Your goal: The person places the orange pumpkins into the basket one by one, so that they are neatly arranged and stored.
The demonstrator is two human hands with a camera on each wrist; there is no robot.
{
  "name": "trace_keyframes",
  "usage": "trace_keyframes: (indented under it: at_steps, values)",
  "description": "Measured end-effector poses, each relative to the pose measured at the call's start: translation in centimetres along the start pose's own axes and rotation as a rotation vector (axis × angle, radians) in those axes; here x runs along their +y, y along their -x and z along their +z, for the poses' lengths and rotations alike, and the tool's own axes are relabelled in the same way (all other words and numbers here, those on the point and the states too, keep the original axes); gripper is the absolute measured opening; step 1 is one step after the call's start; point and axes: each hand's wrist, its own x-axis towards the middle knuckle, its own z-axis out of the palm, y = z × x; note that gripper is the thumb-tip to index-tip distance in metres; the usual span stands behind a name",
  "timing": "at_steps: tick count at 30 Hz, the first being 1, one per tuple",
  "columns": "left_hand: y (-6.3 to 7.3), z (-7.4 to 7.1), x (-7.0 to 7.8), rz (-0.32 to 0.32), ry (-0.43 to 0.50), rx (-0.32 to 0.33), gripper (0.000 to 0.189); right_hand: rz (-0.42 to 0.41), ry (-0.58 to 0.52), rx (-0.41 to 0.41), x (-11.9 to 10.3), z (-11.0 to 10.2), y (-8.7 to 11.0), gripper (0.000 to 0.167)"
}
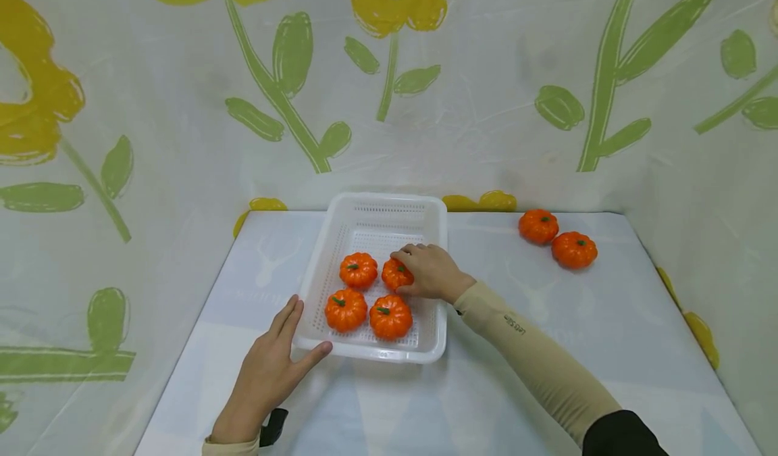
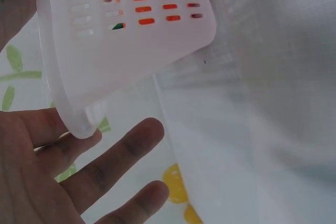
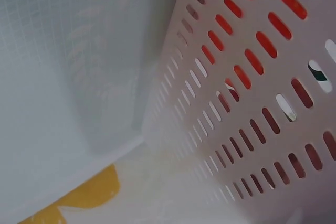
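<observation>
A white perforated plastic basket (image 1: 431,338) stands on the table with several small orange toy pumpkins inside. My right hand (image 1: 434,273) reaches over the basket's right rim, its fingers curled round the back right pumpkin (image 1: 395,275). Beside it is another pumpkin (image 1: 358,270), with a front left pumpkin (image 1: 346,310) and a front right pumpkin (image 1: 391,317) nearer me. At the front left corner, my left hand (image 1: 270,365) rests against the basket, thumb at the front rim and fingers extended along the left side. In the right wrist view the basket wall (image 3: 252,129) hides my right hand.
Two more pumpkins, one rear (image 1: 538,226) and one nearer (image 1: 574,250), sit close together at the table's back right. The pale table (image 1: 516,388) meets a flower-patterned cloth wall (image 1: 474,118) behind and at both sides.
</observation>
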Motion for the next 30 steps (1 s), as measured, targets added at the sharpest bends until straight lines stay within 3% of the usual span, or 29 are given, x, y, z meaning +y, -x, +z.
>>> trace_keyframes:
  at_steps: [14,20,25,30]
  values:
    - [-0.2,-0.2,0.4,-0.012,-0.016,-0.001,0.1,-0.016,-0.019,0.037,0.2,0.3,0.1,0.065]
    - [-0.1,0.0,0.2,-0.017,-0.007,-0.011,0.102,-0.046,-0.139,0.065,0.4,0.0,0.3,0.063]
    - [-0.1,-0.1,0.3,-0.029,-0.011,-0.019,0.103,-0.097,-0.277,0.176,0.8,-0.1,0.7,0.052]
    - [-0.1,-0.1,0.4,-0.035,-0.013,-0.021,0.104,-0.131,-0.353,0.359,1.7,-0.5,2.0,0.049]
